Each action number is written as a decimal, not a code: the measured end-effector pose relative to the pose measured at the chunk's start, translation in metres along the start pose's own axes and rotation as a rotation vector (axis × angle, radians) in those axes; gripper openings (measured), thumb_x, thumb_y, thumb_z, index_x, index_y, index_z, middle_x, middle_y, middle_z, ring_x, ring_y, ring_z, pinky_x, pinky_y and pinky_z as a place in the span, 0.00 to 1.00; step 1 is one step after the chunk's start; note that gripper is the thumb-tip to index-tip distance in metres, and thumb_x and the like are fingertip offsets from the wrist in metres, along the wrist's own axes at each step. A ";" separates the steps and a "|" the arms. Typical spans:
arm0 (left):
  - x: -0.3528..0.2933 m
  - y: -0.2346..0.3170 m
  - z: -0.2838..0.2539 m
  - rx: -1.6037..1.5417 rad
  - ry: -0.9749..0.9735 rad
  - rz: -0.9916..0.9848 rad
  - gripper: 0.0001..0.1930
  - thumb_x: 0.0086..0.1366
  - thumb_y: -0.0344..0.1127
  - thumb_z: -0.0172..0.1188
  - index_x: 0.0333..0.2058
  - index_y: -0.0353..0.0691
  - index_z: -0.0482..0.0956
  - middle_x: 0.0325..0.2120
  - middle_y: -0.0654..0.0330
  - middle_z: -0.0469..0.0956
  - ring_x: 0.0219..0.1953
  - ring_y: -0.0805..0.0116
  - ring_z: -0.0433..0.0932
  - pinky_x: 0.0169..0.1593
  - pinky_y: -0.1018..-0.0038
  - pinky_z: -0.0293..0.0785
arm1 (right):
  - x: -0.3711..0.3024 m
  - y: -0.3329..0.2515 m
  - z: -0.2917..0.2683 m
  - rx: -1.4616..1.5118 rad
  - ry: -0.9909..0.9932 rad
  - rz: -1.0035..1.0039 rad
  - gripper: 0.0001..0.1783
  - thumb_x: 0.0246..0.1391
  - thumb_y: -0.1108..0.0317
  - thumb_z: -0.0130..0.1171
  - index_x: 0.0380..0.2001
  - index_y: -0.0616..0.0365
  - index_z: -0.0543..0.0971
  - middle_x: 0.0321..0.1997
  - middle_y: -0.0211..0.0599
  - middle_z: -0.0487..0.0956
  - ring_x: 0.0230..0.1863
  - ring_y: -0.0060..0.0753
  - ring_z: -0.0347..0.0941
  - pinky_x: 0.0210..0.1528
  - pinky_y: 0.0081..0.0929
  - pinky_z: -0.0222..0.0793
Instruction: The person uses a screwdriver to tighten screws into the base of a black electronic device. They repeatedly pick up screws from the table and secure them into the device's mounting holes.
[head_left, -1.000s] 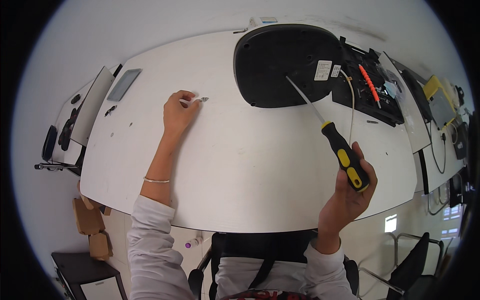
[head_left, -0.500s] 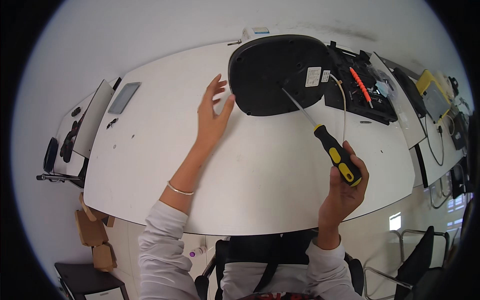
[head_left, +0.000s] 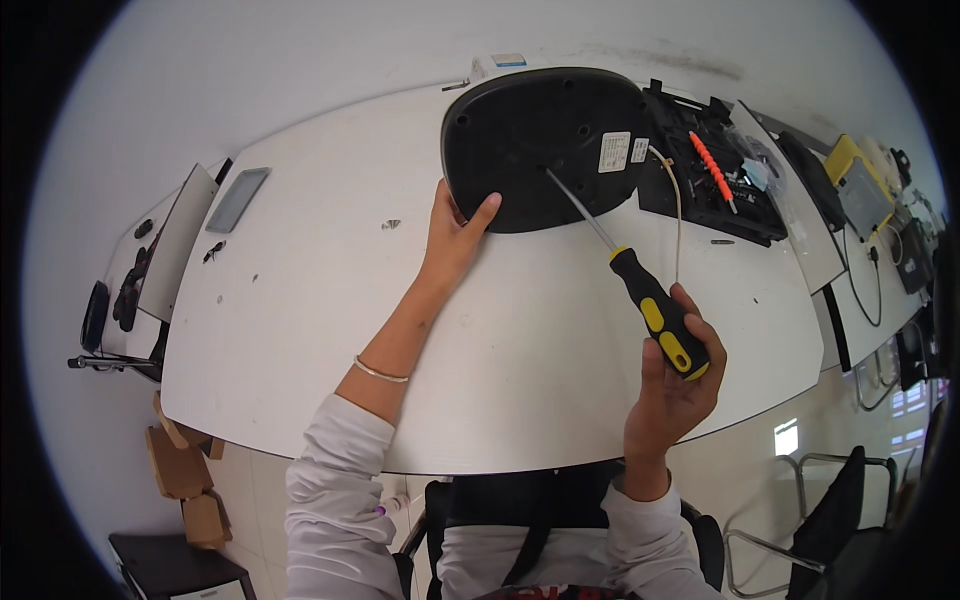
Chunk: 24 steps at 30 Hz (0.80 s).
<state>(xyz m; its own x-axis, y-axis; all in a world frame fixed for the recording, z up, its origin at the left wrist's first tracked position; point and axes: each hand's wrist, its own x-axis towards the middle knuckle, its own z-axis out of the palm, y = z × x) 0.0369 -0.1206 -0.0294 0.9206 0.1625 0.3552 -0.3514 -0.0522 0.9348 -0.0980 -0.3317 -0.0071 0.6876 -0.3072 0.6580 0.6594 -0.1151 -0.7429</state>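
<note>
A black rounded panel with recessed screw holes, white labels and a cord stands at the table's far side, its underside facing me. My left hand grips its lower left edge, the thumb over the face and the other fingers hidden behind. In my right hand is a black and yellow screwdriver, held by the handle's end. Its shaft slants up and left, the tip at a hole near the panel's middle. Whether a screw sits in that hole I cannot tell.
An open black tool case with an orange flexible shaft lies to the right of the panel. A white cord hangs between them. A grey tray lies far left, and a small metal piece left of my hand.
My left hand has closed from open fingers beside the panel to a grip on its lower left edge. The screwdriver stays at the hole. The whole view has shifted slightly.
</note>
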 end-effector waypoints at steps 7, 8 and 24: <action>0.000 0.000 -0.002 0.022 0.019 -0.053 0.22 0.60 0.44 0.62 0.45 0.35 0.68 0.34 0.61 0.74 0.37 0.77 0.70 0.45 0.80 0.67 | -0.003 0.005 -0.002 -0.063 -0.054 -0.088 0.19 0.52 0.76 0.58 0.47 0.57 0.68 0.55 0.55 0.70 0.57 0.44 0.68 0.54 0.29 0.71; 0.001 0.001 -0.001 -0.009 0.016 -0.055 0.22 0.60 0.44 0.62 0.44 0.35 0.69 0.34 0.61 0.74 0.37 0.77 0.71 0.45 0.80 0.67 | -0.004 0.005 -0.001 -0.078 -0.069 -0.101 0.19 0.52 0.77 0.58 0.47 0.57 0.68 0.55 0.55 0.70 0.57 0.45 0.68 0.54 0.30 0.71; 0.010 -0.002 -0.004 -0.256 0.036 -0.108 0.23 0.58 0.48 0.63 0.44 0.36 0.72 0.38 0.61 0.76 0.41 0.75 0.72 0.49 0.77 0.66 | 0.030 -0.019 0.034 -0.300 -0.151 -0.323 0.22 0.48 0.73 0.62 0.46 0.58 0.66 0.50 0.51 0.67 0.49 0.43 0.69 0.43 0.28 0.72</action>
<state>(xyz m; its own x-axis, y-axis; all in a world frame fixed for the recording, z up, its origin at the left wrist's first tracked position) 0.0460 -0.1147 -0.0279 0.9499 0.1887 0.2492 -0.2878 0.2171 0.9328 -0.0799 -0.3070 0.0309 0.5126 -0.0718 0.8556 0.7455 -0.4573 -0.4850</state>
